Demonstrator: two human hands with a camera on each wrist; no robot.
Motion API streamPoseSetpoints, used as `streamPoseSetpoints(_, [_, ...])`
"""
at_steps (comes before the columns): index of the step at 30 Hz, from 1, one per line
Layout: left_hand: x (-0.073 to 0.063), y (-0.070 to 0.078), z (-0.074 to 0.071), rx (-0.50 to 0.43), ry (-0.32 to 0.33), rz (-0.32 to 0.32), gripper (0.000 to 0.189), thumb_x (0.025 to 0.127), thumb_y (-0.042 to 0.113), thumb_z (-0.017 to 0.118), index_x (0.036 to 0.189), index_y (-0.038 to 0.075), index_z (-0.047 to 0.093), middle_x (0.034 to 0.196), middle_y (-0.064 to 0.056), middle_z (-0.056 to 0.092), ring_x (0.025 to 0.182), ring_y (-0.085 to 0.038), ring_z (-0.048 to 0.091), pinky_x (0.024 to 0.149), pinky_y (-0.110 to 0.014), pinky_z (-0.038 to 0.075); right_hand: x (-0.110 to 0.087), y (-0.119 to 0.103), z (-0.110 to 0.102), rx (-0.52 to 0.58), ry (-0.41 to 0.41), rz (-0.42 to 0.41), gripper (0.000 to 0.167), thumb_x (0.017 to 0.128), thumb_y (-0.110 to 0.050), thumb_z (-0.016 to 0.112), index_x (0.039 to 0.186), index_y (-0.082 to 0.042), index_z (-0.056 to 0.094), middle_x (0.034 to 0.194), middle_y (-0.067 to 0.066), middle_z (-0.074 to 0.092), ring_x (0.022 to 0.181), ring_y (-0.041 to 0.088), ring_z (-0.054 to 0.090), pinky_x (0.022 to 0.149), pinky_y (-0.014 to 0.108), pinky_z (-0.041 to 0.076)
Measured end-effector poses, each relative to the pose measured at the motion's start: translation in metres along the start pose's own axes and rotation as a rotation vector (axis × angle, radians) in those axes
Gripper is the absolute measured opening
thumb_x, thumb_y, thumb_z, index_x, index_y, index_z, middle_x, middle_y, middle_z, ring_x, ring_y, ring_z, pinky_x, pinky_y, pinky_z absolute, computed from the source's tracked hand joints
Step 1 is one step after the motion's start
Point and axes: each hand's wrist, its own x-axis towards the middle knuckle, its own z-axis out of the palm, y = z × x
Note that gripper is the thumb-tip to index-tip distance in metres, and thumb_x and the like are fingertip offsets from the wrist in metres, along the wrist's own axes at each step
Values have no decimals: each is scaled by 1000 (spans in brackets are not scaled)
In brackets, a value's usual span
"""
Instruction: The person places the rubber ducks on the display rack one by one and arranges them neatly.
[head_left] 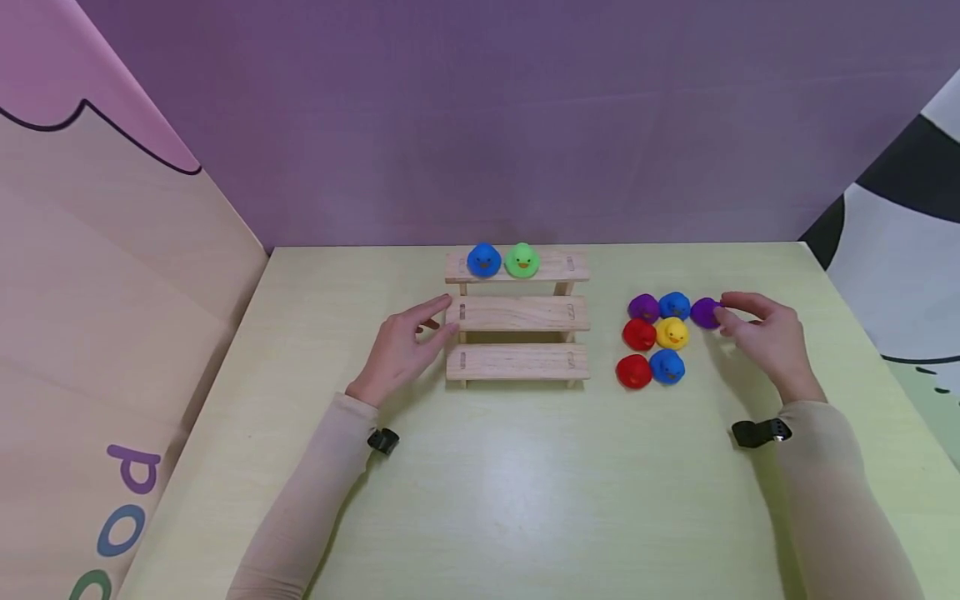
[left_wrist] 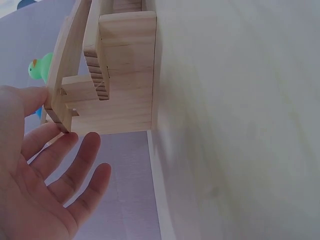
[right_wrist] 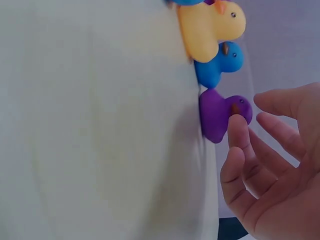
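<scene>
A three-step wooden rack point(head_left: 517, 314) stands at the table's middle back. Its top step carries a blue duck point(head_left: 483, 261) and a green duck point(head_left: 522, 261). My left hand point(head_left: 405, 346) holds the left end of the middle step between thumb and index finger; its other fingers point(left_wrist: 82, 157) extend free. To the right, my right hand point(head_left: 768, 337) is around a purple duck point(right_wrist: 215, 115) standing on the table. Its fingers are loosely bent, and a small gap shows between the thumb and the duck's head. Whether a fingertip touches the duck is unclear.
Left of that purple duck, several more are grouped: another purple duck point(head_left: 643, 307), blue ducks point(head_left: 667, 367), red ducks point(head_left: 634, 372) and a yellow duck point(head_left: 672, 333). A purple backdrop point(head_left: 525, 125) rises behind the table point(head_left: 510, 483), with printed panels at both sides.
</scene>
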Motion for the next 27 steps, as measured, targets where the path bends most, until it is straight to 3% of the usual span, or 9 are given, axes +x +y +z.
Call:
streamPoseSetpoints(14, [0, 1, 0, -1, 0, 1, 54, 106, 40, 67, 156, 21, 57, 158, -1, 59, 114, -24, 72, 99, -47, 59, 2, 8, 0, -38, -58, 48, 74, 107, -58, 53, 162, -8, 44, 162, 28, 46, 83, -5, 61, 82, 24, 47])
streamPoseSetpoints(21, [0, 0, 0, 6, -1, 9, 54, 106, 38, 67, 156, 20, 57, 158, -1, 59, 114, -24, 72, 100, -47, 59, 0, 8, 0, -35, -43, 49, 75, 106, -59, 55, 159, -8, 48, 159, 27, 49, 80, -7, 63, 79, 20, 47])
streamPoseSetpoints(27, [0, 0, 0, 10, 6, 13, 53, 106, 38, 67, 155, 20, 58, 157, -1, 60, 114, -25, 72, 100, -47, 59, -2, 5, 1, -32, -18, 57, 75, 105, -61, 56, 158, -8, 50, 156, 25, 51, 81, 0, 65, 82, 27, 47])
